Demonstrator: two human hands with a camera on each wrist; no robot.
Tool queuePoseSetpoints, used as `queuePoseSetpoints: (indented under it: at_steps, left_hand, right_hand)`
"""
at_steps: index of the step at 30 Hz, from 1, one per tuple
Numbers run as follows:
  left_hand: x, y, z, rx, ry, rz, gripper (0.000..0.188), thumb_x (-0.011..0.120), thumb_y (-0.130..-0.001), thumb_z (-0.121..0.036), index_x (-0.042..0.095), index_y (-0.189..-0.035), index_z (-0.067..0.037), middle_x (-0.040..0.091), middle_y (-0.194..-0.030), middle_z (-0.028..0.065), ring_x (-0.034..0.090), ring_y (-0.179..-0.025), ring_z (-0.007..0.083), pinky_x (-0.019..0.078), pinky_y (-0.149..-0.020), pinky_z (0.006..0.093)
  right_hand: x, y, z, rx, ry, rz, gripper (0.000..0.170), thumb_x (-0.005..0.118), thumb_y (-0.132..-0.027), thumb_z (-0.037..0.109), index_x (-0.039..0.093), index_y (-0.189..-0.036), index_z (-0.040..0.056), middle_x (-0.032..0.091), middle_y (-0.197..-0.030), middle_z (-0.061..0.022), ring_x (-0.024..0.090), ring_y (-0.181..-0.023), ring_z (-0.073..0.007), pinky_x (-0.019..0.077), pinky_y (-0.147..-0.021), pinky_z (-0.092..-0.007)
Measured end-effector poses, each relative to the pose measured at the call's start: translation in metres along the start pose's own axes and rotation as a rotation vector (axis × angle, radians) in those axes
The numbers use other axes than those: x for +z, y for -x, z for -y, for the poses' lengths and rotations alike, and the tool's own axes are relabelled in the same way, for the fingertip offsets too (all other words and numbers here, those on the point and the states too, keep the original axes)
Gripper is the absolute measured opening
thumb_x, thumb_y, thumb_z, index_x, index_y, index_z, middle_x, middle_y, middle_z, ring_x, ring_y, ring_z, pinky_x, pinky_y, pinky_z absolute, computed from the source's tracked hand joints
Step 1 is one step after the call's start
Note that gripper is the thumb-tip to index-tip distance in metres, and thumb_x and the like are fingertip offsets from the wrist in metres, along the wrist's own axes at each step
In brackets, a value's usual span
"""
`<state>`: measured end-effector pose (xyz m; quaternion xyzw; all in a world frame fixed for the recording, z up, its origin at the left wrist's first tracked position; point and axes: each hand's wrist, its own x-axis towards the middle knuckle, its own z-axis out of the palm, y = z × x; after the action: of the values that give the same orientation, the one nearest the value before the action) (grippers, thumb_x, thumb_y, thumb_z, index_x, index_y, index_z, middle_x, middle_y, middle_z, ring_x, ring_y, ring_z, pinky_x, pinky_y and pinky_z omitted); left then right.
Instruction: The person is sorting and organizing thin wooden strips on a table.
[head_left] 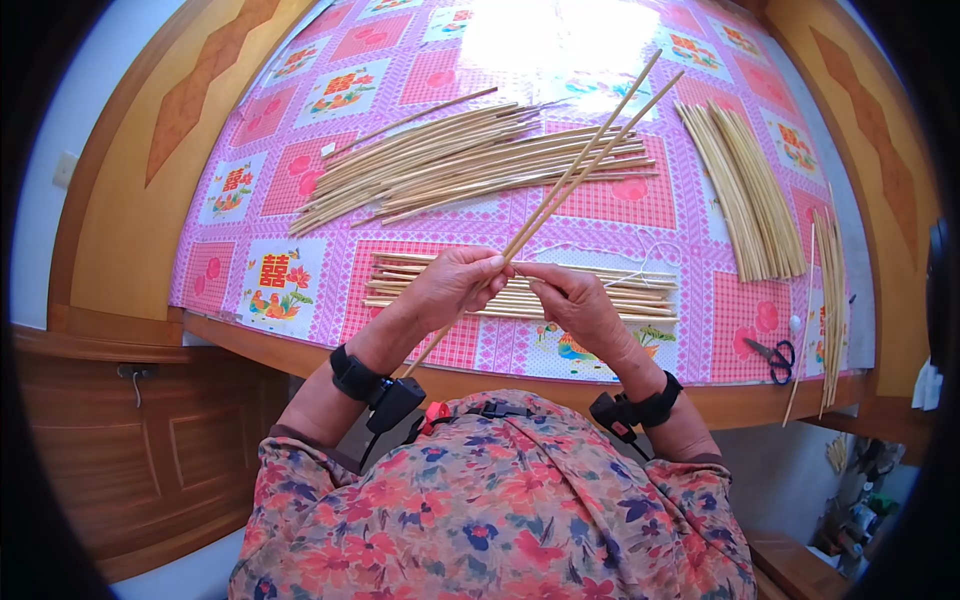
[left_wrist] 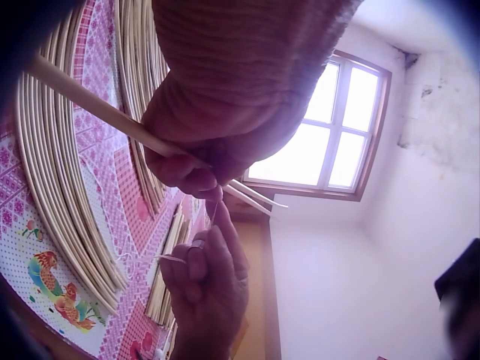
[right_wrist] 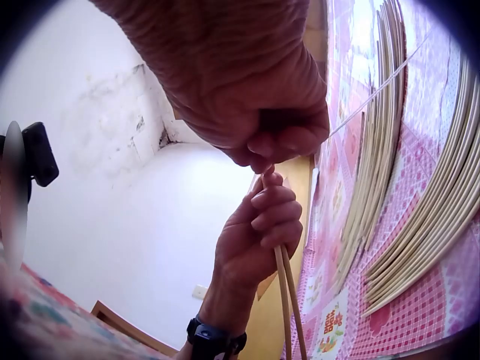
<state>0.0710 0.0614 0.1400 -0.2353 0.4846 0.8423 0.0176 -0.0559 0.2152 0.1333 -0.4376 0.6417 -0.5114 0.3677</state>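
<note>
Near the table's front edge my left hand (head_left: pixel 462 285) grips two thin sticks (head_left: pixel 625 134), which spread apart toward their far ends. Their near part runs down below that hand. My right hand (head_left: pixel 580 305) is beside it, thumb and forefinger pinching a thin white string close to the sticks. In the left wrist view, a loose string end (left_wrist: pixel 171 259) sticks out from the curled right fingers. The string (right_wrist: pixel 367 100) also trails away from the right hand in the right wrist view. Beneath both hands lies a row of sticks (head_left: pixel 650 308) on the patterned tablecloth.
Two overlapping piles of sticks (head_left: pixel 430 160) lie farther back. To the right are a thick bundle (head_left: pixel 745 195) and a narrow one (head_left: pixel 831 300). Dark-handled scissors (head_left: pixel 783 362) lie near the front right edge of the table (head_left: pixel 300 340).
</note>
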Motion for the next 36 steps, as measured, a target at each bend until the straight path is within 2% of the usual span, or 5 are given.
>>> queuePoseSetpoints:
  at_steps: [8,10,25,29,36]
  left_hand:
    - [0.003,0.001,-0.001,0.024,-0.001,0.007,0.02,0.047,-0.089,-0.02,0.058,-0.088,-0.003,0.052,-0.066,-0.0024,0.044,-0.048,0.0017,0.035,-0.041,0.0143]
    - [0.006,0.003,-0.003,0.022,-0.075,-0.05,0.02,0.048,-0.089,-0.02,0.058,-0.087,-0.003,0.051,-0.065,-0.0036,0.042,-0.048,0.0008,0.033,-0.041,0.0138]
    - [0.003,0.007,0.003,0.088,-0.202,0.01,0.022,0.049,-0.089,-0.022,0.06,-0.086,-0.004,0.051,-0.065,-0.0052,0.039,-0.049,-0.0002,0.029,-0.043,0.0141]
    - [0.002,0.008,0.004,0.068,-0.175,-0.018,0.022,0.049,-0.089,-0.023,0.06,-0.086,-0.004,0.051,-0.065,-0.0048,0.039,-0.049,0.0004,0.0295,-0.043,0.0143]
    - [-0.005,0.005,0.008,0.036,-0.192,0.091,0.022,0.048,-0.089,-0.021,0.06,-0.087,-0.003,0.053,-0.067,-0.0037,0.042,-0.051,0.0011,0.0325,-0.044,0.015]
  right_hand:
    - [-0.001,0.001,0.006,0.019,-0.003,0.018,0.028,0.048,-0.085,0.008,0.056,-0.111,0.0089,0.048,-0.058,-0.0023,0.045,-0.051,-0.0073,0.041,-0.048,-0.0246]
    - [0.0,0.002,0.009,0.027,0.013,0.016,0.028,0.047,-0.085,0.007,0.056,-0.111,0.0082,0.048,-0.058,-0.0025,0.045,-0.051,-0.0076,0.041,-0.048,-0.0247]
    - [0.019,0.009,0.009,-0.079,0.079,-0.171,0.019,0.053,-0.084,0.009,0.057,-0.102,0.0038,0.05,-0.059,-0.0081,0.047,-0.05,-0.0098,0.04,-0.047,-0.0255]
    - [0.018,0.008,0.003,-0.035,0.028,-0.142,0.019,0.053,-0.085,0.009,0.058,-0.102,0.0051,0.05,-0.059,-0.005,0.047,-0.05,-0.0089,0.0397,-0.047,-0.0242]
    - [0.013,0.013,0.002,-0.026,0.08,-0.084,0.02,0.052,-0.085,0.008,0.058,-0.104,0.0059,0.048,-0.058,-0.0002,0.046,-0.052,-0.0066,0.0394,-0.048,-0.0218]
